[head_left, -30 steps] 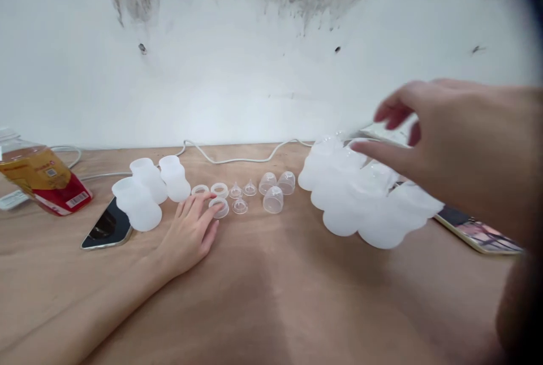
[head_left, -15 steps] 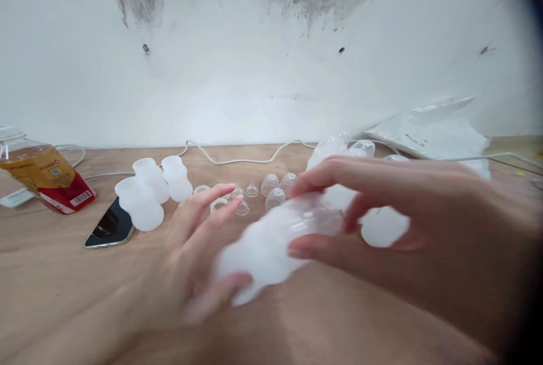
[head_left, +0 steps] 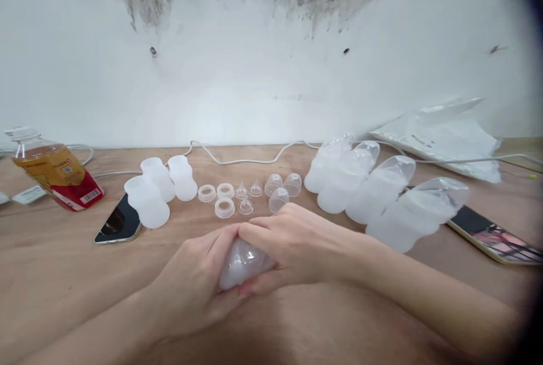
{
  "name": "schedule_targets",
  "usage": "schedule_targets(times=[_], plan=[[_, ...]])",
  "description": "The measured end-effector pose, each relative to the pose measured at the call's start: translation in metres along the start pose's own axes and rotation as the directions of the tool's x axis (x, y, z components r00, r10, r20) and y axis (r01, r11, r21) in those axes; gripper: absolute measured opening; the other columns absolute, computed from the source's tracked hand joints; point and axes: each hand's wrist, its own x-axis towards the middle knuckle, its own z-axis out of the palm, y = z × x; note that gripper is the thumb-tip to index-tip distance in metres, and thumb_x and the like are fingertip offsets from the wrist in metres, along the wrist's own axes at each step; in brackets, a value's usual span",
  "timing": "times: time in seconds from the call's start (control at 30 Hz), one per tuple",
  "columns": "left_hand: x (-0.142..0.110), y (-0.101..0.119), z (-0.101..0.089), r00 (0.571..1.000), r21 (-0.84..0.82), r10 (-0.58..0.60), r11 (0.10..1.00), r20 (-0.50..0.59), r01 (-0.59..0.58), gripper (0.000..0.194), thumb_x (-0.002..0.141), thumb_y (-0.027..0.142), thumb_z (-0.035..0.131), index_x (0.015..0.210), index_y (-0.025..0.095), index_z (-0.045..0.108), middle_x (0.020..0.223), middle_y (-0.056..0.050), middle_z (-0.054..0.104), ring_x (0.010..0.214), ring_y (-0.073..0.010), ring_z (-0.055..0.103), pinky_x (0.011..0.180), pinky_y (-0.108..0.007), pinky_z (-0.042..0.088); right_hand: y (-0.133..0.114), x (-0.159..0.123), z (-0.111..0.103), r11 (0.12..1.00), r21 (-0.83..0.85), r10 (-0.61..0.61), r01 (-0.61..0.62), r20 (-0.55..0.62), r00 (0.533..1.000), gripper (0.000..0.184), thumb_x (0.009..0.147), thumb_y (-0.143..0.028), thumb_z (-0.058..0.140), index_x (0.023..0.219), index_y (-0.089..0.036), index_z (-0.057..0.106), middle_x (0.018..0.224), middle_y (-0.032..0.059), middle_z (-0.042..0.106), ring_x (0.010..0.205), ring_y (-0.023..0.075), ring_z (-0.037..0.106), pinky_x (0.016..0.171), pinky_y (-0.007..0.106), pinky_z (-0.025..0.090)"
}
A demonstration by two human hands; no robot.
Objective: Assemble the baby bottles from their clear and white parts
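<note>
Because the left hand (head_left: 199,266) and right hand (head_left: 297,243) both curl closed around a translucent bottle (head_left: 245,266) near the middle, neither is nearer; its long axis is mostly hidden, and clear domes (head_left: 279,200) sit just beyond the right.

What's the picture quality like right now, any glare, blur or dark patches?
Head view: small bright glints on the clear-topped bottle between the left hand and right hand; a dark, blurred band along the right edge; diffuse shading on the table near the hands; fine print on the drink bottle too soft to read.
</note>
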Motion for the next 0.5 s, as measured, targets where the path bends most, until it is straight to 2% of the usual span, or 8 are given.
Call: schedule_targets(times=[0.1,0.23,0.4,0.5], plan=[[0.004,0.005,-0.002,0.996,-0.062,0.051,0.997,-0.067,-0.055,0.043,0.076,0.03,0.056,0.112,0.023,0.035,0.098,-0.001,0.061,0.086,-0.0182,0.061,0.065,-0.024,0.051,0.007,-0.004,-0.01,0.992,-0.035,-0.12,0.118,-0.057,0.991,0.034,0.085,-0.047,0.04,0.08,-0.015,0.051,0.063,-0.0029,0.057,0.047,0.0077,0.043,0.041,0.022,0.024],[0.009,0.01,-0.008,0.979,-0.107,0.154,0.98,-0.133,-0.169,0.05,0.074,0.03,0.06,0.115,0.021,0.035,0.103,-0.002,0.06,0.088,-0.0157,0.061,0.07,-0.02,0.05,0.009,-0.01,-0.017,0.979,-0.003,-0.203,0.205,-0.157,0.967,0.033,0.087,-0.042,0.035,0.073,-0.015,0.048,0.06,-0.0043,0.051,0.045,0.0057,0.033,0.041,0.022,0.023],[0.014,0.014,-0.02,0.973,-0.107,0.199,0.972,-0.117,-0.211,0.043,0.073,0.027,0.063,0.11,0.018,0.043,0.103,-0.004,0.06,0.088,-0.0154,0.06,0.07,-0.02,0.05,0.01,-0.014,-0.019,0.967,-0.023,-0.252,0.254,-0.235,0.939,0.037,0.092,-0.032,0.021,0.075,-0.015,0.049,0.06,-0.0045,0.049,0.047,0.0054,0.031,0.043,0.021,0.026],[0.015,0.014,-0.024,0.953,-0.117,0.272,0.951,-0.137,-0.288,0.049,0.076,0.027,0.059,0.118,0.019,0.036,0.106,-0.006,0.059,0.088,-0.0164,0.061,0.069,-0.023,0.051,0.011,-0.015,-0.02,0.963,-0.078,-0.27,0.258,-0.289,0.919,0.041,0.092,-0.033,0.019,0.074,-0.014,0.051,0.06,-0.0027,0.049,0.047,0.0061,0.031,0.043,0.021,0.028]])
